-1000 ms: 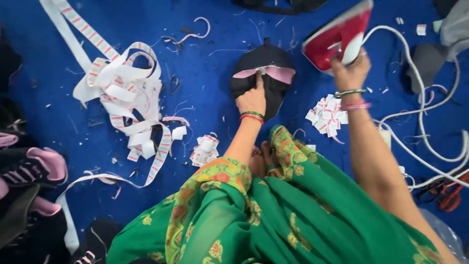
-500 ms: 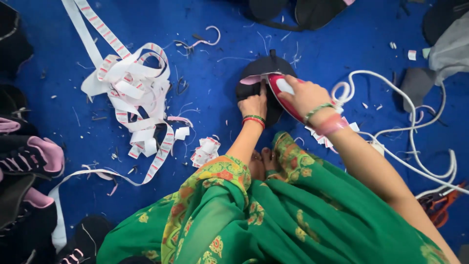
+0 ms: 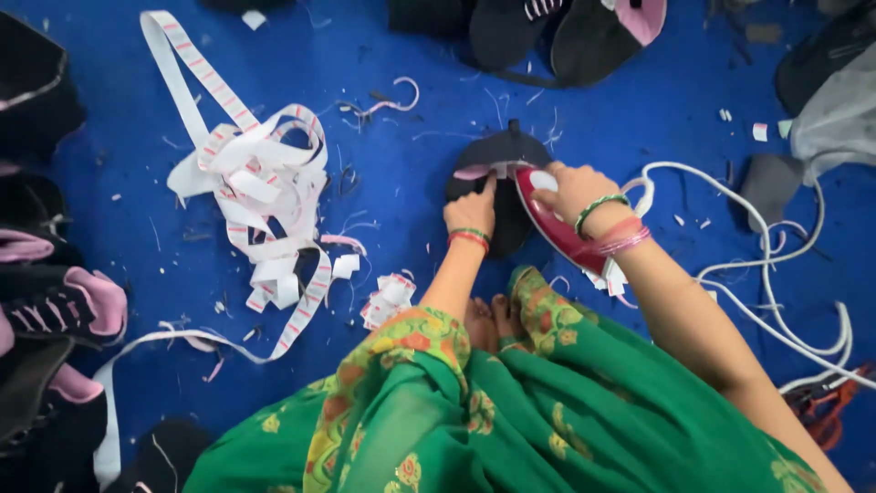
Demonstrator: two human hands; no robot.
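A black shoe upper with pink lining (image 3: 497, 164) lies flat on the blue floor cloth (image 3: 401, 237). My left hand (image 3: 471, 210) presses its fingers on the near edge of that piece. My right hand (image 3: 570, 192) grips the white handle of a red clothes iron (image 3: 557, 224), whose tip rests on the pink strip of the upper. The iron's white cord (image 3: 766, 265) runs off to the right. My green patterned garment (image 3: 511, 411) fills the lower middle.
A tangle of white label tape with red marks (image 3: 260, 192) lies at left, small cut label stacks (image 3: 388, 299) nearby. Black and pink shoe uppers (image 3: 64, 310) pile at the left edge and more (image 3: 566, 32) at the top. Grey fabric (image 3: 835, 119) sits at right.
My right hand brought the red iron down from the upper right onto the black upper. My left hand has stayed pressed on the piece.
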